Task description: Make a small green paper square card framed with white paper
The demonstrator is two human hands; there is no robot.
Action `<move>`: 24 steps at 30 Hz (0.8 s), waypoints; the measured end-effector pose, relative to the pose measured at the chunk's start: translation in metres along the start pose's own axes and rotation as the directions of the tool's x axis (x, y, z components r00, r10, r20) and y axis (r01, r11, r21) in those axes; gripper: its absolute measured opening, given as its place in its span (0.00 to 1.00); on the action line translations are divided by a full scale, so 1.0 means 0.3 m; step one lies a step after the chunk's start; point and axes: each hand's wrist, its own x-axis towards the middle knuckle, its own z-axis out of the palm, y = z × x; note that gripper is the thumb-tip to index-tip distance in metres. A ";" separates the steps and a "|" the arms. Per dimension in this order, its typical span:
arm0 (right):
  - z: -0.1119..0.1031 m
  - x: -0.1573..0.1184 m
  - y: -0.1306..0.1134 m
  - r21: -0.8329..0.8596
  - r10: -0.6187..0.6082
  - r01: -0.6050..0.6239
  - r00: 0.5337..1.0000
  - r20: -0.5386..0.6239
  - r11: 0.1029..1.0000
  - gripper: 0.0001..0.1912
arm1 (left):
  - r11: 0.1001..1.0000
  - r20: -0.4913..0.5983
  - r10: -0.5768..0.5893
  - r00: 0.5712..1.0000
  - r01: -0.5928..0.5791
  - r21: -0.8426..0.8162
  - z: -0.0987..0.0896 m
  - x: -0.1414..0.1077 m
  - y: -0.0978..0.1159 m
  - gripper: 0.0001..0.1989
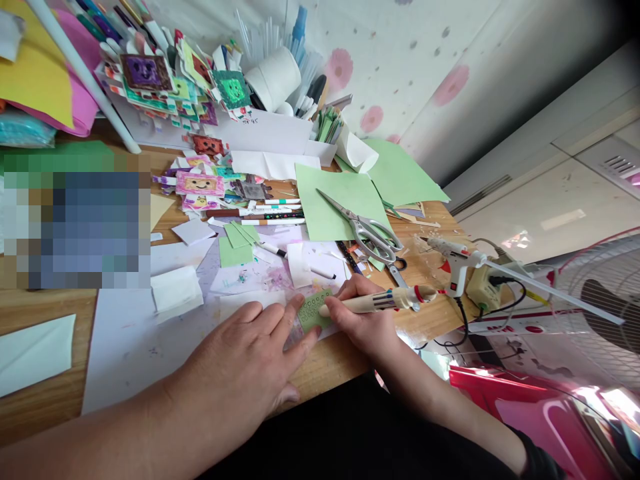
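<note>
At the near edge of the wooden table (345, 357), we steady a small green card (314, 310) with our left hand (245, 347), its fingers extended and clasping nothing, the thumb resting at the card's near side and the forefinger along its left. Our right hand (363, 313) has its fingers closed around a thick multicolour pen (367, 303), its pale tip at the card, where we see rows of small drawn circles.

Just past our hands we have a folded white paper (177, 290) to the left and, nearer the middle, a white marker (270, 249) beside small green paper pieces (235, 250). Farther on, metal scissors (370, 237) lie partly over a large green sheet (325, 193), while a white glue gun (456, 263) sits off to the right.

Left of that sheet, we find a row of markers (270, 215) and, behind them, coloured paper figures (200, 183) with drawn faces. At the back stand a white box (273, 133) and a tilted white cup (275, 77), before a white wall covering (395, 50) with pink flowers.
</note>
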 end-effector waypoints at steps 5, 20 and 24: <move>-0.002 -0.001 0.000 -0.008 -0.014 0.014 1.000 -0.018 1.000 0.14 | 1.000 -0.033 0.018 0.999 -0.018 0.005 0.007 0.001 -0.006 0.32; -0.001 -0.001 0.004 -0.027 -0.032 0.030 0.996 -0.080 0.999 0.14 | 1.000 -0.070 0.023 0.997 -0.023 0.000 0.022 -0.001 -0.010 0.33; -0.005 -0.005 0.008 -0.014 -0.039 0.037 0.991 -0.129 0.999 0.14 | 1.000 -0.095 0.021 0.995 -0.022 -0.009 0.032 0.001 -0.011 0.34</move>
